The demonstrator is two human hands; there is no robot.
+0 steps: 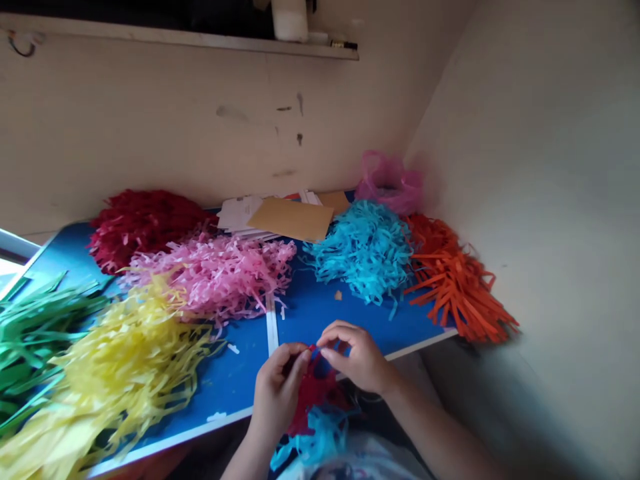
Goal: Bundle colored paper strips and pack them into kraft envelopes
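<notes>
Both my hands meet at the near edge of a blue table (pixel 320 313). My left hand (pixel 277 390) is closed, pinching dark red paper strips (pixel 315 393) between thumb and fingers. My right hand (pixel 357 357) is closed too, its fingertips pinching the top of the same red strips. A bunch of light blue strips (pixel 315 443) hangs below the red ones, near my lap.
Heaps of shredded paper cover the table: dark red (pixel 143 223), pink (pixel 220 273), yellow (pixel 125 360), green (pixel 30 333), light blue (pixel 365 250), orange (pixel 457 280). Cardboard and white sheets (pixel 290 217) and a pink plastic bag (pixel 390 183) lie by the back wall.
</notes>
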